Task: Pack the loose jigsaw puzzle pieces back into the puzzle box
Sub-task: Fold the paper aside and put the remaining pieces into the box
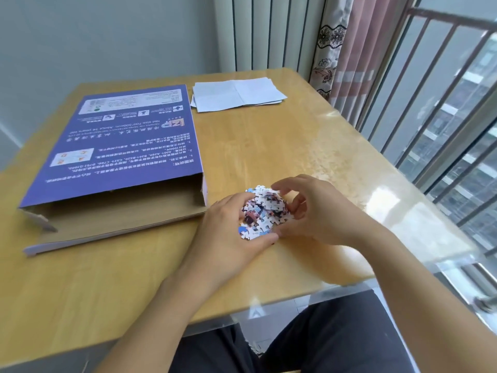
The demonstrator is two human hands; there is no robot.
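Observation:
A small heap of loose jigsaw pieces (pixel 262 212), white, blue and dark, lies on the wooden table (pixel 269 146) just right of the puzzle box. My left hand (pixel 228 232) cups the heap's left and near side, fingers curled around it. My right hand (pixel 314 211) closes in from the right, fingers bent over the top and side of the pieces. The flat purple puzzle box (pixel 121 146) lies printed side up at the left, its near end open with the cardboard flap (pixel 115 227) folded out towards me.
Folded white paper sheets (pixel 236 94) lie at the table's far side. The table's right edge runs along a window with metal railings (pixel 435 103). A curtain (pixel 347 49) hangs at the far right corner. My legs sit under the near edge.

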